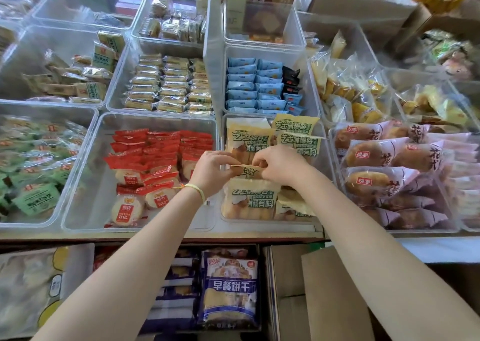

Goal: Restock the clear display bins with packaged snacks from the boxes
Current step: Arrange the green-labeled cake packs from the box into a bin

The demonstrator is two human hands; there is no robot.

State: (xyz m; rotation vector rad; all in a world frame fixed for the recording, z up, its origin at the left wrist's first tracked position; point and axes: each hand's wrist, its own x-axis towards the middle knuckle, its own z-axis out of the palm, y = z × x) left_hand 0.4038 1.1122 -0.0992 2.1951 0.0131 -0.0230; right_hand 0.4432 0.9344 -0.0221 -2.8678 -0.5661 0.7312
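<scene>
A clear display bin (222, 212) at the front centre holds several yellow bread packs with green lettering (250, 199). Above it, both my hands grip one more such yellow pack (246, 171), held edge-on between them. My left hand (211, 172) pinches its left end; a yellow band circles that wrist. My right hand (279, 165) curls its fingers round the right end. More of the same packs (296, 133) stand at the back of the bin. An open cardboard box (335, 296) sits below the counter at the right.
A bin of red rice-cracker packs (155, 159) sits to the left, a bin of pink bread packs (389, 159) to the right, a blue-pack bin (254, 86) behind. Under the counter lies a blue biscuit bag (231, 286). Other bins fill the counter.
</scene>
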